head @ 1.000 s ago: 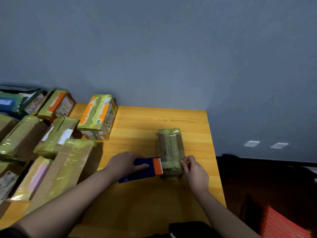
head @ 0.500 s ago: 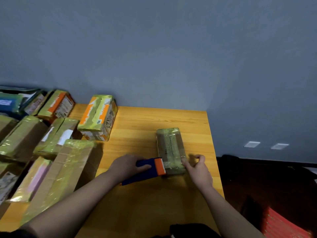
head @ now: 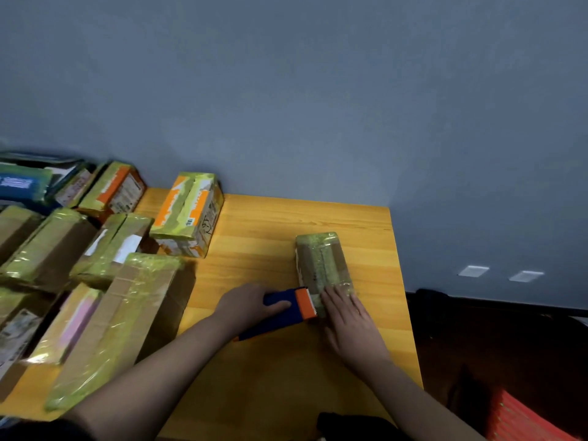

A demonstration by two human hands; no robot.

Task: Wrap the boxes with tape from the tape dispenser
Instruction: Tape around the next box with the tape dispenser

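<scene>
A: Where does the box sit?

B: The small box (head: 321,262) lies flat on the yellow wooden table (head: 273,230), toward its right edge, long side pointing away from the person. Greenish tape shines along its top, brown card showing either side.

A: Hands?

B: The right hand (head: 348,323) lies palm down on the near end of the box, fingers (head: 334,297) straight and spread a little, pressing the tape flat. The left hand (head: 251,308) grips the blue tape dispenser (head: 286,308), fingers curled round its body, thumb along the top.

A: And the dispenser against the box?

B: Its orange toothed end touches the box's near left corner, just beside the right hand's fingers.

A: The rest of the table?

B: A pile of taped boxes (head: 105,281) crowds the left side (most wrapped in the same greenish film). One orange and white carton (head: 187,214) stands nearest the middle, well apart from the small box. Grey wall (head: 318,90) behind; dark floor at the right with something red (head: 521,418) at the lower corner, too dim to name.
</scene>
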